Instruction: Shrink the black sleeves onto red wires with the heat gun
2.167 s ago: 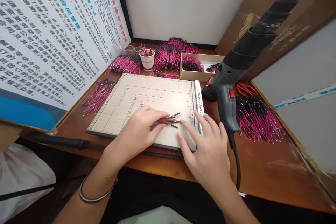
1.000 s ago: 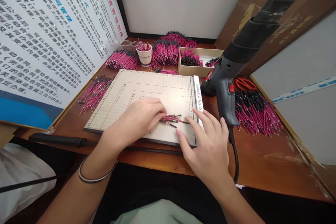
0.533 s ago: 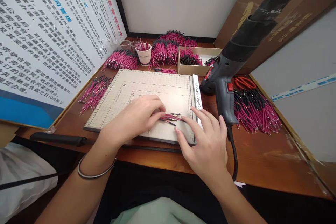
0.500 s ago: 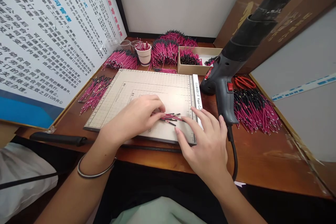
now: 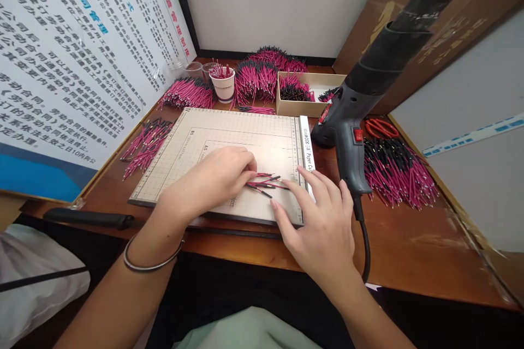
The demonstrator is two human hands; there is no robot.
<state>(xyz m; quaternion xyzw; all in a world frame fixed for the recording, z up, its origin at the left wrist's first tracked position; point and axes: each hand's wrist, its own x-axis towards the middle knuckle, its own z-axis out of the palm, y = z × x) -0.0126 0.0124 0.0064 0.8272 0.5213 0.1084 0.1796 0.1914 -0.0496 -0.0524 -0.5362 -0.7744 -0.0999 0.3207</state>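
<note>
Several short pink wires with black sleeves (image 5: 264, 184) lie in a loose fan on the cream paper cutter board (image 5: 262, 136). My left hand (image 5: 225, 177) is curled over their left ends, thumb and fingers closed on some wires; the exact grip is partly hidden behind the fingers. At the right tips of the wires, my right hand (image 5: 321, 218) has its fingers spread and holds nothing. Its index fingertip is close to one wire end; whether they touch I cannot tell.
A heat gun (image 5: 352, 120) stands right of the board, its cord hanging down. Piles of pink wires (image 5: 399, 174) lie around. Behind are a paper cup (image 5: 224, 87) of wires and a cardboard box (image 5: 295, 109). Red-handled pliers (image 5: 381, 128) lie at right; the cutter's black handle (image 5: 88, 218), front left.
The wires between my hands have spread a little and shifted slightly left. My left fingers have moved a bit on them; my right hand stays nearly still, with its fingers apart.
</note>
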